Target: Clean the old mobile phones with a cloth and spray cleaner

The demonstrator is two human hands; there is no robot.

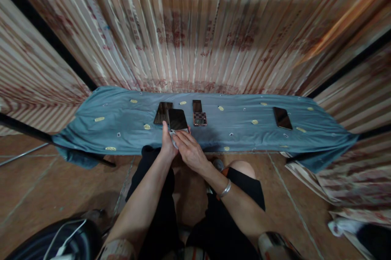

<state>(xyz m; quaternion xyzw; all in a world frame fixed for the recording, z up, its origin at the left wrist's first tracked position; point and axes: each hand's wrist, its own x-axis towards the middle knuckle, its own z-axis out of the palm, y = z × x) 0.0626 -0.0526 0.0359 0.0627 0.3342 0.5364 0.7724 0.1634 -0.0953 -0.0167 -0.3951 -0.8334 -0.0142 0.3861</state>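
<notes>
My left hand point(167, 142) is closed around the side of a dark-screened smartphone point(177, 119), held tilted above the front of the cloth-covered table. My right hand point(192, 150) lies over the phone's near end, its fingers together on a small pale cloth or tissue point(174, 138); the exact kind is hard to make out. Just behind the held phone a larger dark phone or small tablet point(163, 112) lies flat. To the right of it sits an unfolded flip phone point(199, 113) with a checkered lower half. Farther right rests another dark phone point(282, 117).
A blue patterned cloth point(241, 133) covers the long narrow table. Striped curtains point(195, 27) hang behind and at both sides, with dark poles point(49, 27) at the corners. A black round object point(61, 239) with a white cable stands on the floor at lower left.
</notes>
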